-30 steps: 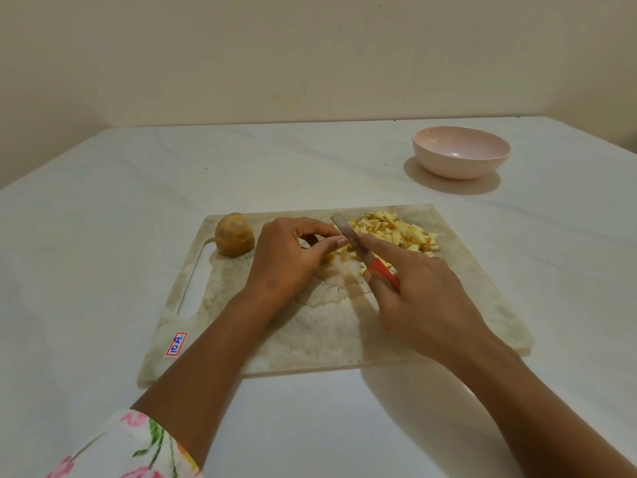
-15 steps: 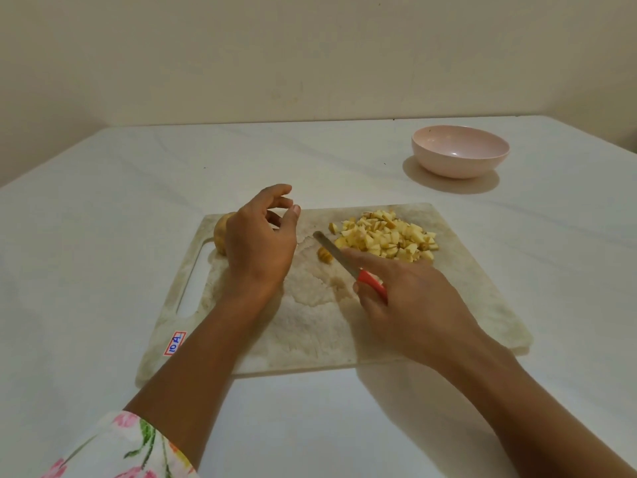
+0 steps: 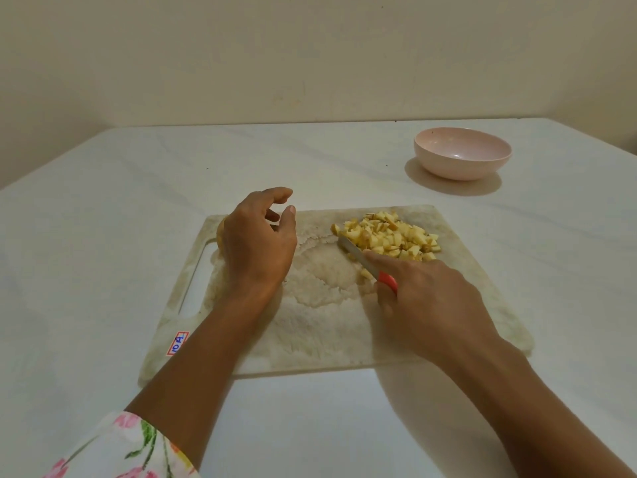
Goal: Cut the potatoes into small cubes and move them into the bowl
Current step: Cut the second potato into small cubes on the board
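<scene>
Your right hand (image 3: pixel 435 307) has its grip closed around the red handle of the knife (image 3: pixel 352 251), with the forefinger laid forward along the top of the blade. The blade points away and to the left, and its tip rests at the near left edge of the pile of potato cubes (image 3: pixel 391 236). That pile lies on the far right part of the cutting board (image 3: pixel 310 326), with a cube or two loose beside the blade near your knuckles. Your left hand (image 3: pixel 258 244) sits over the far left corner of the board, its grip loose and wide: thumb and forefinger are apart and the fingers lightly curled, with nothing seen between them. The whole potato (image 3: pixel 219 233) is mostly hidden under that hand, only a sliver showing at its left side, and you cannot tell whether the palm touches it. The bowl (image 3: pixel 460 169), pale pink, stands on the counter (image 3: pixel 103 236) well beyond the board's far right corner, with no cubes in it. A small sticker (image 3: pixel 178 343) marks the board's near left edge, and a floral sleeve (image 3: pixel 131 450) covers your left forearm.
</scene>
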